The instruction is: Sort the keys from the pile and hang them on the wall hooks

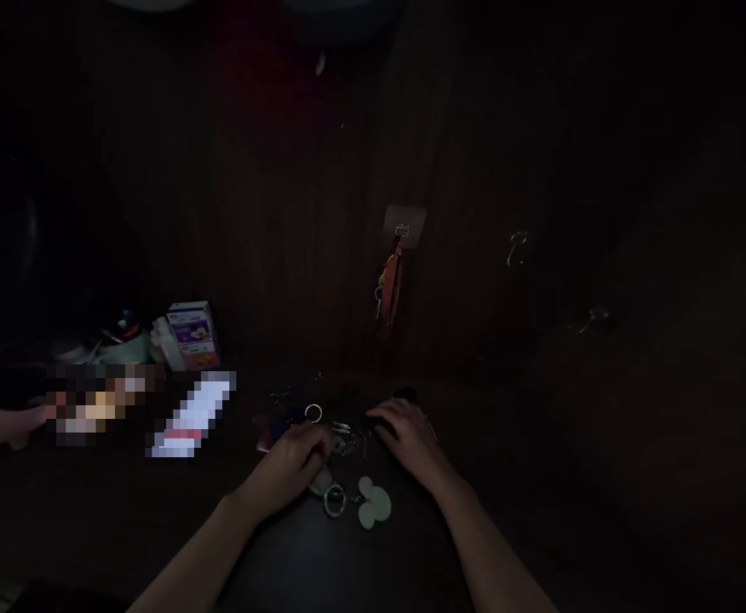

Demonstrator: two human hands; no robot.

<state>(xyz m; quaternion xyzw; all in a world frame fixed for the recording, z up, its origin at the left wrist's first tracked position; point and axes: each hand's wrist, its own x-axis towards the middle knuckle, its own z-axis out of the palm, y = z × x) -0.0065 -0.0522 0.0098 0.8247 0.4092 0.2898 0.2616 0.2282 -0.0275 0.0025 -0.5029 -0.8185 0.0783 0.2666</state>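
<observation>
In dim light, my left hand (296, 460) rests low over the dark table with its fingers curled. What it holds, if anything, is hidden. A bare metal ring (312, 414) lies just beyond those fingers. Between my hands is a small pile of metal clasps (342, 436). My right hand (406, 432) lies at the right of this pile, fingers stretched out and apart, near the metal pieces. Closer to me is a pale mouse-head-shaped tag (376, 504) with a short chain. Left of the tag lies a patterned ring (334, 501), beside a round pale disc (320, 481) partly under my left hand.
A small printed box (194, 334) stands at the back left beside a cup with pens (129, 345). A bright blurred-out rectangle (191, 417) lies left of my hands. A red keychain (391, 289) hangs from a wall hook (402, 230), with another hook (517, 247) further right.
</observation>
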